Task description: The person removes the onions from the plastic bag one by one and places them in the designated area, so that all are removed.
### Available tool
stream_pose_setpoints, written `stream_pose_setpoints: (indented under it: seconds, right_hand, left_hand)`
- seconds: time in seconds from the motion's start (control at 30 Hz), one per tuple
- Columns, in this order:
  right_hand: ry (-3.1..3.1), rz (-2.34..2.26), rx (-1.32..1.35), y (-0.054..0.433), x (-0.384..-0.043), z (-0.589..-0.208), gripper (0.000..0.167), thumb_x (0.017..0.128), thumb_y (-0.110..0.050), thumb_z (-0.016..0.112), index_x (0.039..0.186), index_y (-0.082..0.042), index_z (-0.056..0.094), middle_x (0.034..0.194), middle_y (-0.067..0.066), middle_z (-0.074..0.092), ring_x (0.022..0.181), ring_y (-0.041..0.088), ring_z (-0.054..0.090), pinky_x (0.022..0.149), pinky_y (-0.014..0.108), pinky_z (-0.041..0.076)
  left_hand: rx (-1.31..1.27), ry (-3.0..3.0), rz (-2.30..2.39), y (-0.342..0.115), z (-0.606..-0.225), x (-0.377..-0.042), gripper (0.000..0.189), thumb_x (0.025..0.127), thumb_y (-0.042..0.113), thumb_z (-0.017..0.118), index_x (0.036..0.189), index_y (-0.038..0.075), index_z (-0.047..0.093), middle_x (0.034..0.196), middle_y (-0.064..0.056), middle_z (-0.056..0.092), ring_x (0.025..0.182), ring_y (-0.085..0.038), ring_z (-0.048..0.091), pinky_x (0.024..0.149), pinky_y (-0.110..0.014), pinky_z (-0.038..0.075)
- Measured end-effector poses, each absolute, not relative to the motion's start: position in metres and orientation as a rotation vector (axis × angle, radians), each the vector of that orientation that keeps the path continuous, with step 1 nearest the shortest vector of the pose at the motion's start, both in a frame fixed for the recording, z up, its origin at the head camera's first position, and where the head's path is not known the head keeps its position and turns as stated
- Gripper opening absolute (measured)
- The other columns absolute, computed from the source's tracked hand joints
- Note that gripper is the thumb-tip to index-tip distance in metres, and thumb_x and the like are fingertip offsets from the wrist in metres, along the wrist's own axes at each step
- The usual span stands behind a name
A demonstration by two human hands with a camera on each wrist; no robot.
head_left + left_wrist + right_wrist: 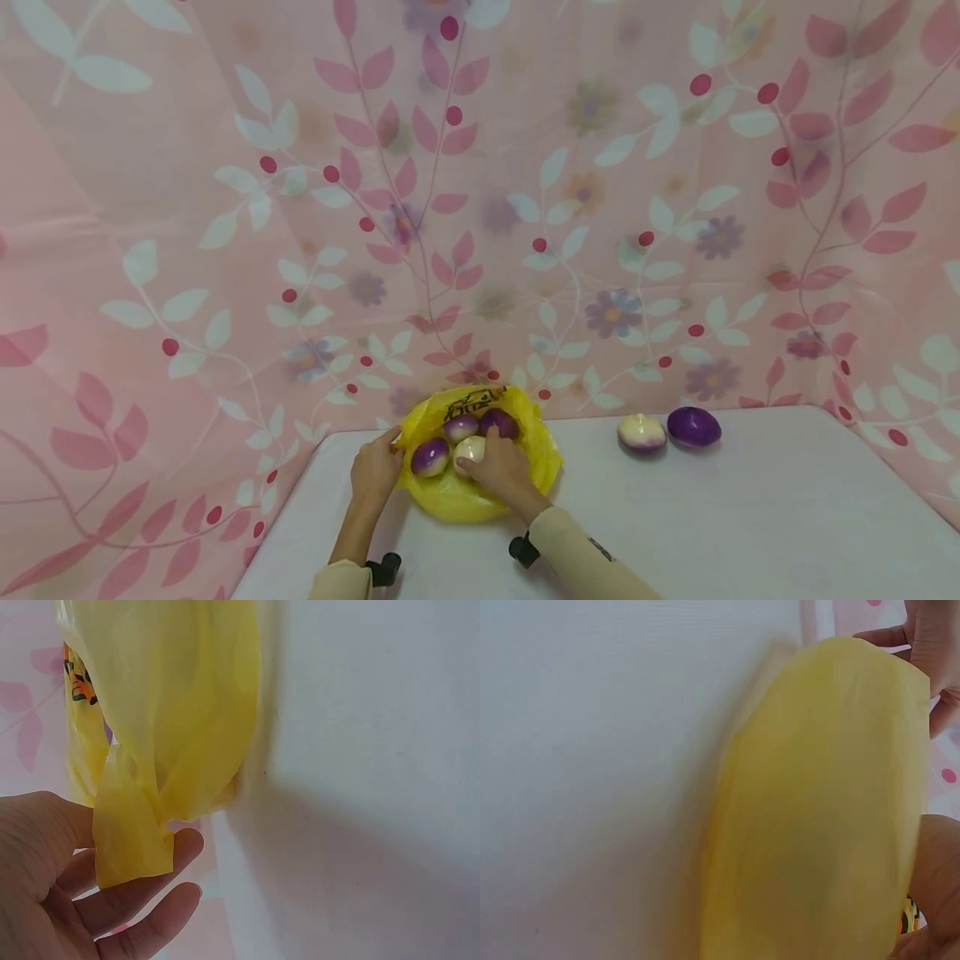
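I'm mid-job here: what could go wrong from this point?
The smooth pale piece in the yellow bag could slip from the right hand. The bag's thin plastic might tear where the left hand holds its rim. Outside it, the dark purple piece and the cream-and-purple piece sit near the table's back edge and might roll if bumped.
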State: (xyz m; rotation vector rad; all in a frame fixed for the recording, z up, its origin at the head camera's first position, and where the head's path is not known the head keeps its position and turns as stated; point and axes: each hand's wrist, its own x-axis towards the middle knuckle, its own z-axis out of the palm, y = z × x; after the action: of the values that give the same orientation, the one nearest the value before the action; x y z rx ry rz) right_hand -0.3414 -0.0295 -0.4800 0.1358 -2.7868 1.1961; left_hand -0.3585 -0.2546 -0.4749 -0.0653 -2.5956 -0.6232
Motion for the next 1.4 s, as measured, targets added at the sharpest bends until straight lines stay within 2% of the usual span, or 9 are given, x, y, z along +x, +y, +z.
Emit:
stream_pose_setpoints:
  seconds: [0.1, 0.33, 0.43, 0.63, 0.8, 1.07, 1.4]
  right_hand:
    - [-2.786, 1.201, 0.124, -0.03, -0.341, -0.483, 0.096, 0.083, -0.048, 0.075, 0.146, 0.01, 0.033, 0.116, 0.025, 0.062, 0.1, 0.036, 0.061, 0.093, 0.051, 0.047]
    - [-2.768, 1.193, 0.144, -0.029, -0.343, -0.483, 0.096, 0.081, -0.046, 0.078, 0.145, 0.01, 0.034, 0.108, 0.021, 0.064, 0.091, 0.031, 0.061, 0.087, 0.048, 0.05]
    - [-2.763, 1.196, 0.15, -0.028, -0.343, -0.482, 0.088, 0.08, -0.046, 0.079, 0.138, 0.008, 0.041, 0.098, 0.017, 0.063, 0.083, 0.028, 0.059, 0.081, 0.045, 0.051]
    - [-2.754, 1.171, 0.189, -0.026, -0.341, -0.48, 0.063, 0.078, -0.045, 0.08, 0.112, -0.002, 0.049, 0.081, 0.008, 0.057, 0.07, 0.023, 0.055, 0.066, 0.04, 0.05]
    - [-2.755, 1.128, 0.234, -0.024, -0.336, -0.475, 0.058, 0.077, -0.045, 0.081, 0.104, -0.005, 0.049, 0.076, 0.005, 0.055, 0.064, 0.021, 0.053, 0.06, 0.037, 0.048]
    - [-2.779, 1.215, 0.314, -0.01, -0.33, -0.463, 0.058, 0.077, -0.047, 0.081, 0.109, -0.007, 0.054, 0.082, 0.002, 0.058, 0.068, 0.018, 0.054, 0.061, 0.032, 0.049]
    - [-2.763, 1.224, 0.488, 0.015, -0.323, -0.448, 0.059, 0.078, -0.052, 0.079, 0.115, -0.01, 0.059, 0.096, -0.001, 0.066, 0.075, 0.014, 0.058, 0.07, 0.032, 0.053]
  left_hand:
    - [-0.062, -2.605, -0.627, -0.254, -0.475, -0.358, 0.037, 0.086, 0.006, 0.069, 0.123, 0.004, 0.068, 0.094, -0.019, 0.073, 0.07, -0.031, 0.067, 0.058, -0.044, 0.054]
    - [-0.045, -2.605, -0.649, -0.252, -0.473, -0.357, 0.037, 0.087, 0.006, 0.069, 0.124, 0.004, 0.068, 0.093, -0.018, 0.073, 0.068, -0.029, 0.066, 0.056, -0.044, 0.053]
    - [-0.043, -2.608, -0.646, -0.252, -0.472, -0.358, 0.037, 0.087, 0.006, 0.07, 0.123, 0.004, 0.068, 0.093, -0.017, 0.073, 0.069, -0.03, 0.067, 0.057, -0.044, 0.053]
    - [-0.045, -2.607, -0.633, -0.253, -0.474, -0.359, 0.037, 0.087, 0.007, 0.07, 0.123, 0.005, 0.069, 0.094, -0.017, 0.073, 0.07, -0.031, 0.066, 0.058, -0.045, 0.053]
    - [-0.045, -2.609, -0.636, -0.254, -0.475, -0.358, 0.037, 0.087, 0.007, 0.07, 0.124, 0.005, 0.068, 0.093, -0.017, 0.073, 0.069, -0.03, 0.066, 0.056, -0.044, 0.053]
    - [-0.035, -2.61, -0.627, -0.253, -0.477, -0.358, 0.037, 0.086, 0.006, 0.07, 0.123, 0.005, 0.069, 0.092, -0.017, 0.073, 0.068, -0.03, 0.066, 0.056, -0.044, 0.053]
    - [-0.042, -2.61, -0.602, -0.255, -0.477, -0.359, 0.037, 0.086, 0.007, 0.07, 0.123, 0.004, 0.069, 0.093, -0.018, 0.073, 0.073, -0.033, 0.068, 0.06, -0.046, 0.054]
